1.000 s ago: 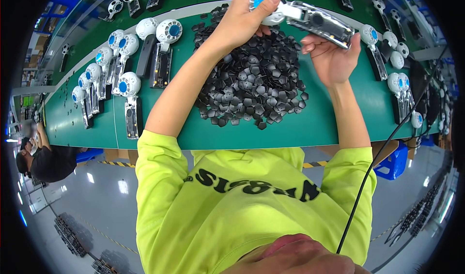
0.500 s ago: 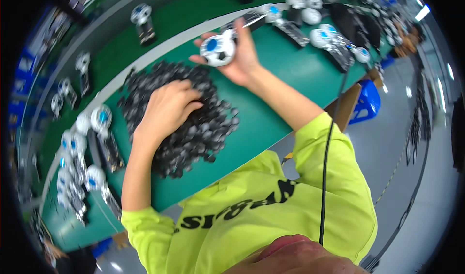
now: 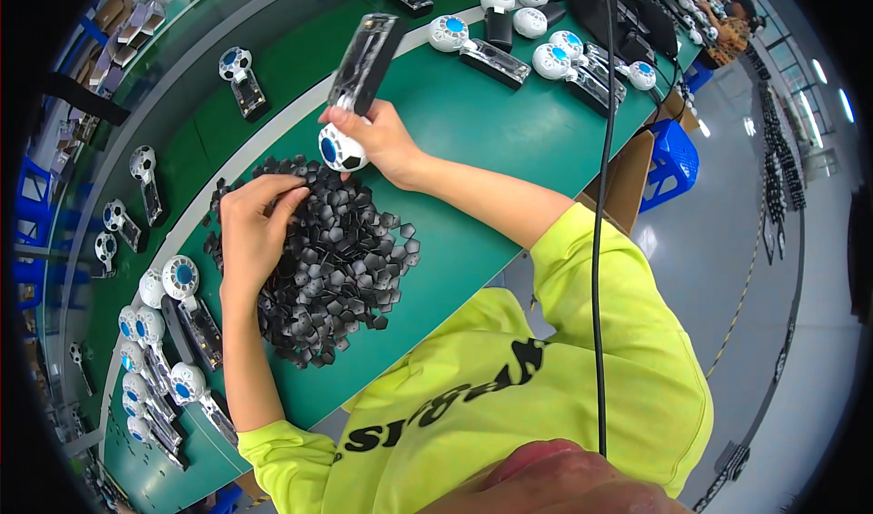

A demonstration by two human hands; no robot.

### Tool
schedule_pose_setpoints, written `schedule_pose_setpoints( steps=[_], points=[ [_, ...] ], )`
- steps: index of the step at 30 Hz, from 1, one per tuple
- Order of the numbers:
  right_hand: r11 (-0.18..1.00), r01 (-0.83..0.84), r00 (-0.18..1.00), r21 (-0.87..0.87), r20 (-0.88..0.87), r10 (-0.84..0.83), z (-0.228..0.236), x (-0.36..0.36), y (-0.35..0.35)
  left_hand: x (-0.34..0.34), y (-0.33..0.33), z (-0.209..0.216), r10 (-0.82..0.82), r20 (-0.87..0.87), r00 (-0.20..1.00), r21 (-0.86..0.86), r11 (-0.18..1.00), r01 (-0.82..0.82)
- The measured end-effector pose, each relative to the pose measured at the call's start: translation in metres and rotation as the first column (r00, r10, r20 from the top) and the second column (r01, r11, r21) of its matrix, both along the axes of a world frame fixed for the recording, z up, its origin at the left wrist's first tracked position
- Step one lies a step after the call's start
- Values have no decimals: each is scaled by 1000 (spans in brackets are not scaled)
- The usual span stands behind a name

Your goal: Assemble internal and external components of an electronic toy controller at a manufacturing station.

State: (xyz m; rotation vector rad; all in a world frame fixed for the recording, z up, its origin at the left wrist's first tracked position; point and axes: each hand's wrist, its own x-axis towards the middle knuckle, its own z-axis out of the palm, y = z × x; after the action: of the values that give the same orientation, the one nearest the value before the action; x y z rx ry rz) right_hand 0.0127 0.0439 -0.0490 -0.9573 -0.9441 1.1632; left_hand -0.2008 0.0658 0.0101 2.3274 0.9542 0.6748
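My right hand (image 3: 386, 141) grips a soccer-ball device: a white round head (image 3: 344, 149) with black patches and a blue disc, joined to a black-and-clear oblong body (image 3: 366, 59). The body points up and away, and the head sits just above the far edge of a pile of small black pentagon pieces (image 3: 341, 259). My left hand (image 3: 257, 223) hovers at the pile's left side, thumb and fingertips pinched together close to the ball head. Whatever is between those fingertips is too small or hidden to make out.
Several similar devices (image 3: 188, 309) lie on the green table (image 3: 464, 214) at left, others (image 3: 496, 62) at far right. More (image 3: 244, 85) lie on the green strip beyond the pale rail (image 3: 273, 132). A black cable (image 3: 597, 287) hangs before me. A blue stool (image 3: 671, 164) stands right; a person (image 3: 730, 30) is farther off.
The device in my right hand has turned, its body swinging from pointing right to pointing up. My left hand's fingers have gone from reaching into the pile to a pinch near the ball head.
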Motion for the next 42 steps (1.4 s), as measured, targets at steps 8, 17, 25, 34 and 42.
schedule_pose_setpoints(
  steps=[8,17,25,34,42],
  points=[
    [980,-38,994,196,109,16,-10,-12,-4,9,-4,-14,-19,187,982,20,1000,15],
    [698,-139,897,703,388,-213,-5,3,-3,22,-38,0,75,375,924,-324,945,55],
    [729,-260,795,633,568,-210,1,-2,-11,19,-42,9,38,157,987,-33,999,-33],
    [823,-169,982,542,164,94,14,-34,-23,4,-11,-11,274,595,756,-573,804,160],
    [786,-125,992,605,67,107,23,-39,-32,44,-50,-13,187,736,650,-476,827,300]
  ],
)
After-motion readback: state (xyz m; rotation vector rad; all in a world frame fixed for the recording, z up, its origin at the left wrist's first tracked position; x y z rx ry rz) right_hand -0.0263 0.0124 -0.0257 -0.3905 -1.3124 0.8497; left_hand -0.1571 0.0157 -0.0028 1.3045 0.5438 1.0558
